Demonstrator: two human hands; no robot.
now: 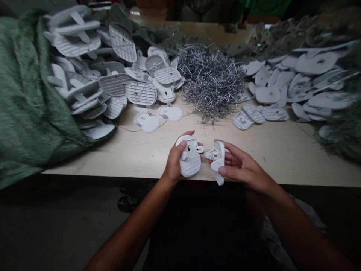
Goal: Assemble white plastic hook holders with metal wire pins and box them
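Both bare hands work at the front edge of the worktop, each with a white moulded plastic piece; the left hand [173, 165] holds a white oval plastic plate [190, 156] upright and tilted toward the person, a small peg and a short tab showing on its face; the left fingers [187, 133] wrap behind the plate, clamped on it, with the thumb across the front near the peg; the right hand [242, 167] holds a white plastic piece with a curved strip [218, 162], its exact form partly hidden by the grip; the right fingers [229, 160] curl together, clamped on that piece; the two held pieces are just apart, neither visibly joined to the other; the work in hand appears to be close handling of these two pieces; just ahead lie two loose white plastic plates [146, 121]; beyond them, a tangled heap of thin galvanised wire hooks [211, 81] sits at the centre, flanked by heaps of ribbed white oval plates [141, 93] on the left and smooth white oval plates [267, 95] on the right; a green woven sack [28, 94] slumps over the left end of the pale laminate worktop [98, 150]; dark footwear [128, 199] lies on the dim floor [56, 226] below; the room beyond is dim and indistinct.
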